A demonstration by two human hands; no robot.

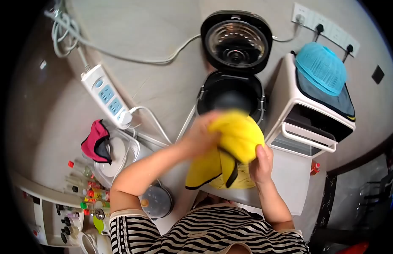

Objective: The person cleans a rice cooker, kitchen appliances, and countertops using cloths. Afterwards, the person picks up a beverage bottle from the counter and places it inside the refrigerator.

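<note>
"Where's the yellow cloth (243, 135)?"

"Between the hands, at the near side of the open rice cooker (252, 80). The bunched upper part overlaps its rim in view; I can't tell if they touch."

"How are the grips?"

"The right hand (261, 166) is closed on the right edge, thumb on top. The left hand (200, 133) is against the upper left, too blurred to tell how its fingers close."

"And the long axis?"

"Slanting, from the bunch down-left to a dark-edged corner. The left hand looks nearer the cooker's opening; the right is lower, towards the white countertop oven (281, 95)."
</note>
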